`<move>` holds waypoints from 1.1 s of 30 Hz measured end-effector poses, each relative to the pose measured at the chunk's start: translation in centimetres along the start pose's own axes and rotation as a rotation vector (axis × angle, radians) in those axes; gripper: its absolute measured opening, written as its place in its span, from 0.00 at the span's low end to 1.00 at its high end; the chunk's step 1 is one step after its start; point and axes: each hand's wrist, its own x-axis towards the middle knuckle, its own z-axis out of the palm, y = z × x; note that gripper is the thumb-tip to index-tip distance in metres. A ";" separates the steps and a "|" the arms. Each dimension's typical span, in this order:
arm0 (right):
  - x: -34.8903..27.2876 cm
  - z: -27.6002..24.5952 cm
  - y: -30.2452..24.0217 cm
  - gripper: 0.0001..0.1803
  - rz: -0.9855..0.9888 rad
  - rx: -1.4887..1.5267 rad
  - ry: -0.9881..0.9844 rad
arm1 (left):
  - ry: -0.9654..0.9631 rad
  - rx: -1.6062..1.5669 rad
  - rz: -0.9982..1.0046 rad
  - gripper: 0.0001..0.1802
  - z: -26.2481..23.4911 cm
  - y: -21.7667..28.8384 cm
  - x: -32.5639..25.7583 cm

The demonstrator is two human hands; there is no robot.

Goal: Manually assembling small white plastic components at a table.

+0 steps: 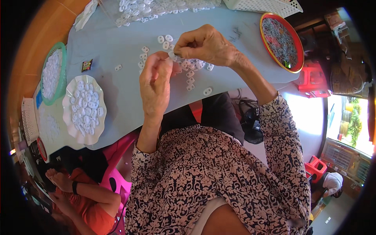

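Observation:
My left hand (155, 84) is closed on a small white plastic piece (172, 56), pinched between thumb and fingertips above the table. My right hand (205, 46) meets it from the right, thumb and forefinger pressed together at the piece. Whatever those right fingertips grip is too small to make out. Under and around both hands lie loose white oval plastic pieces with two holes (190, 74), some in short rows. A few more ovals (165, 39) sit just beyond my fingers, and a single one (207, 91) rests by the near table edge.
On the left, a scalloped white plate (67, 117) holds finished-looking white ovals, beside a green basket (64, 74) of white pieces. A red gold-rimmed tray (301, 53) of small grey metal parts stands right. White pieces (135, 9) heap at the back. Another person's arm (96, 196) is lower left.

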 end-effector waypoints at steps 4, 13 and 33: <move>-1.0 0.3 -0.2 0.09 0.041 0.023 -0.043 | -0.061 0.022 0.009 0.12 0.0 -0.4 0.1; -1.8 1.4 0.1 0.06 0.001 0.048 0.064 | -0.075 -0.001 -0.030 0.10 0.3 -0.4 -0.4; 5.2 0.6 3.6 0.06 -0.231 -0.589 0.127 | -0.143 -0.011 -0.066 0.08 0.2 -0.3 -1.8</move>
